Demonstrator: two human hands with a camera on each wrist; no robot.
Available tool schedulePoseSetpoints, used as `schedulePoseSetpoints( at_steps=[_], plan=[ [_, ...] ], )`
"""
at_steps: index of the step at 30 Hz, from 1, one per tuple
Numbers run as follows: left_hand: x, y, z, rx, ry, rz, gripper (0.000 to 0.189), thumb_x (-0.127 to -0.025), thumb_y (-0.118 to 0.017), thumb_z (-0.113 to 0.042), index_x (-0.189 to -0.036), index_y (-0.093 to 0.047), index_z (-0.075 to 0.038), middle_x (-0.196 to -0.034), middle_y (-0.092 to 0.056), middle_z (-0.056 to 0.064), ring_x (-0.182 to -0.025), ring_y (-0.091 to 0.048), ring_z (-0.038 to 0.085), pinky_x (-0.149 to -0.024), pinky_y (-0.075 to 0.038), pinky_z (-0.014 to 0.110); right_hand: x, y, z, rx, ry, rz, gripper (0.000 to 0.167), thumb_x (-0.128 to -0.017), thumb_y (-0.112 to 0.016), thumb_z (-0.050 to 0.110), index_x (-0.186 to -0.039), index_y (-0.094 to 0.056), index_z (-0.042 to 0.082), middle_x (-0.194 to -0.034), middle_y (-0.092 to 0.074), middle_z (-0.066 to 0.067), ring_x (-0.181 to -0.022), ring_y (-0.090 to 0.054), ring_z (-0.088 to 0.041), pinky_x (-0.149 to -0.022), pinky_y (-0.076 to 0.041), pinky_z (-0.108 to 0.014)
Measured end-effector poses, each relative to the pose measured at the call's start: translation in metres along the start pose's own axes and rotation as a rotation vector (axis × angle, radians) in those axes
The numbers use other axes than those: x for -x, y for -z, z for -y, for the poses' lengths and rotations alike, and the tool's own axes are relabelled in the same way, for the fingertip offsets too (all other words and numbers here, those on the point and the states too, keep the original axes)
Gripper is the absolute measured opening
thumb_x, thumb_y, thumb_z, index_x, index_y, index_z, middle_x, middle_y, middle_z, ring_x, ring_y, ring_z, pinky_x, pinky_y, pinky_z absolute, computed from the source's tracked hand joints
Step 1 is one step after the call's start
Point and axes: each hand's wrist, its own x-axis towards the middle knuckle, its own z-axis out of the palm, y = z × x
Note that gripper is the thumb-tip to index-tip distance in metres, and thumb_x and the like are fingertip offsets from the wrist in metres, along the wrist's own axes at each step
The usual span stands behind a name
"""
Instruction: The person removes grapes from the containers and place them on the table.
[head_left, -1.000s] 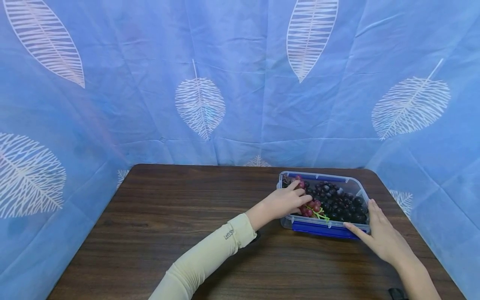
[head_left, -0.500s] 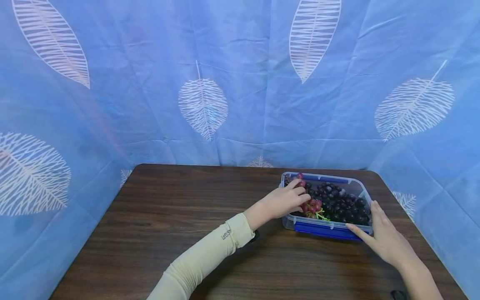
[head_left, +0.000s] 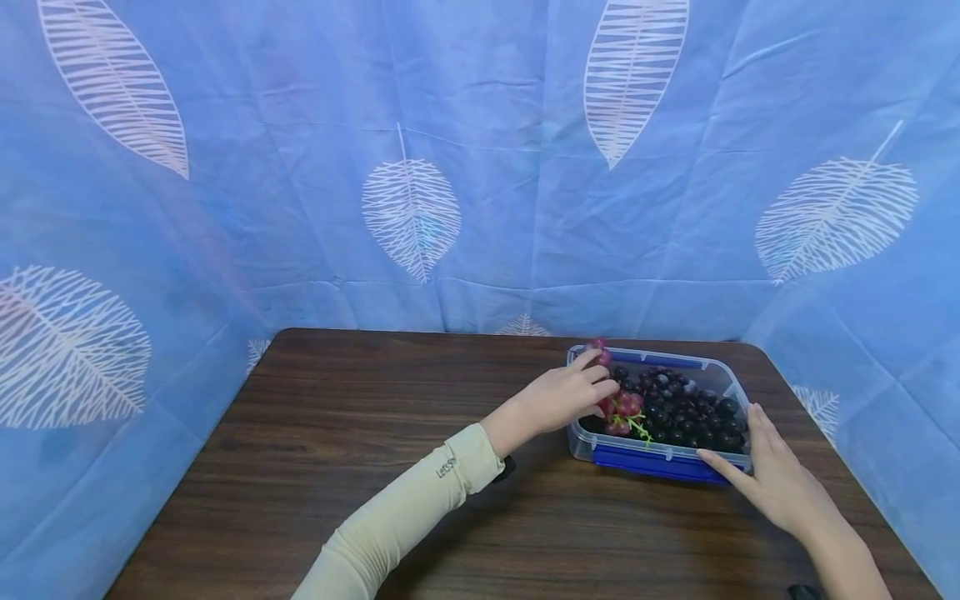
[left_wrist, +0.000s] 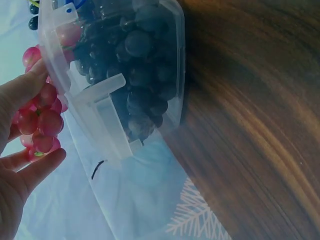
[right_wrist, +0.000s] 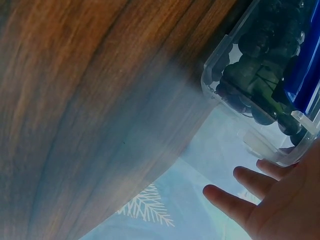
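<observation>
At the box rim (head_left: 663,450), the left hand (head_left: 562,396) grips grapes (head_left: 627,404).

The sleeved left forearm (head_left: 405,508) reaches forward and to the right. The left hand (head_left: 564,395) has its back toward the head camera, the left fingers (left_wrist: 42,170) bent opposite the left thumb (left_wrist: 22,91) in a grip; how firmly they press is hard to tell. The bare right forearm (head_left: 843,550) slants forward and leftward. On the right hand (head_left: 783,483), straight right fingers (right_wrist: 225,201) stand slightly parted, the right thumb (head_left: 726,469) spread wide leftward.
</observation>
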Motion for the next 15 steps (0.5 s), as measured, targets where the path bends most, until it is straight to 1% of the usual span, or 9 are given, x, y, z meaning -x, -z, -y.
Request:
schedulePoseSetpoints(
  at_steps=[5,12,15],
  plan=[
    [0.002,0.002,0.003,0.016,0.005,-0.015,0.032,-0.107,-0.064,-0.036,-0.135,-0.067,-0.021,-0.132,-0.066,-0.002,-0.144,-0.049,0.024,-0.1,-0.055,0.02,0.0,0.001,-0.001,0.001,0.003,0.002,0.119,-0.104,-0.053,0.065,-0.159,0.022,-0.01,-0.162,0.019,-0.043,-0.147,-0.003,-0.07,-0.104,-0.02,-0.088],
    [0.005,0.003,0.008,0.031,0.014,-0.069,0.029,-0.107,-0.065,-0.034,-0.132,-0.068,-0.019,-0.129,-0.067,-0.001,-0.137,-0.053,0.022,-0.093,-0.058,0.02,0.0,0.0,-0.002,-0.002,0.009,0.005,0.119,-0.105,-0.053,0.064,-0.159,0.022,-0.009,-0.162,0.02,-0.043,-0.147,-0.002,-0.07,-0.103,-0.02,-0.088],
    [0.008,0.006,0.011,0.021,0.02,-0.089,0.029,-0.106,-0.066,-0.034,-0.131,-0.069,-0.019,-0.128,-0.067,-0.001,-0.138,-0.052,0.023,-0.091,-0.059,0.02,0.0,0.0,-0.002,0.002,0.006,0.003,0.119,-0.105,-0.053,0.065,-0.159,0.022,-0.01,-0.162,0.019,-0.043,-0.147,-0.002,-0.07,-0.104,-0.02,-0.088]
  ],
)
